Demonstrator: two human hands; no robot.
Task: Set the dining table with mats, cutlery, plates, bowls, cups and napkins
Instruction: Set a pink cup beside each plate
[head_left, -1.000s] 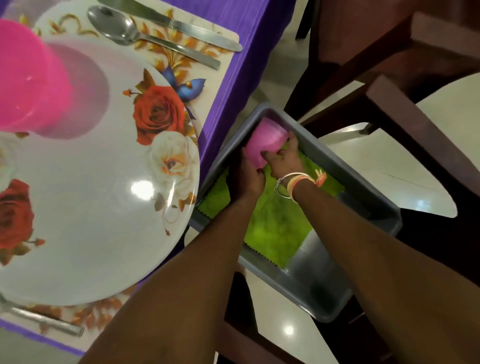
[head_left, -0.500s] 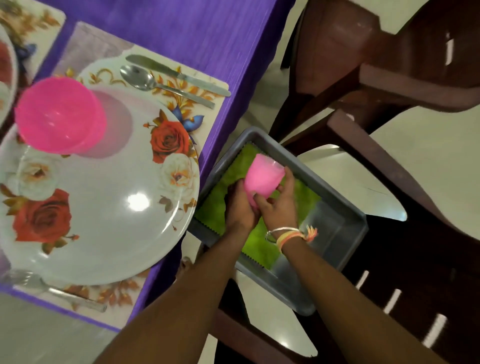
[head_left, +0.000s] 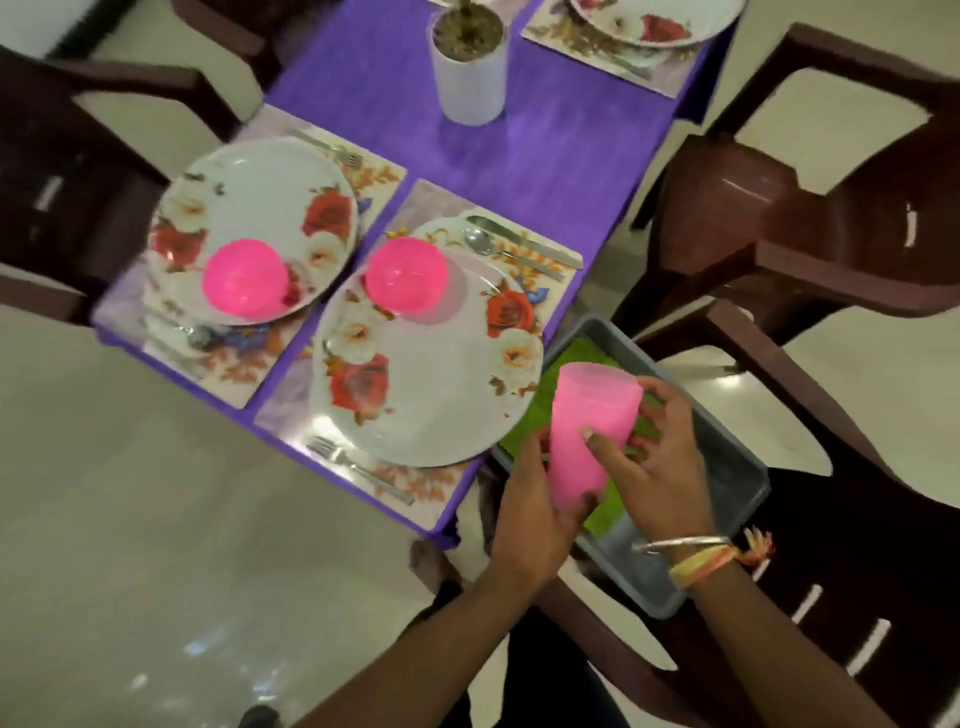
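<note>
**A:** Where is the cup in the head view?

**B:** I see the pink cup (head_left: 592, 431) at 5 o'clock from the near plate (head_left: 431, 400). It is up in the air over the grey tub (head_left: 727, 488), which has green napkins (head_left: 576, 353) in it. The cup's mouth points up.

**A:** How do the hands hold it?

**B:** The left hand (head_left: 530, 514) is curled round the bottom. The right hand (head_left: 660, 467) pinches the side, thumb in front and fingers behind.

**A:** What is a good way to do this bit?

**B:** I think I should hold the cup straight and move it to 12 o'clock. There is bare purple cloth (head_left: 587, 171) just past the spoon (head_left: 480, 241) and knife (head_left: 519, 241). I should miss the plate rim, set the cup down flat, then let go
</note>
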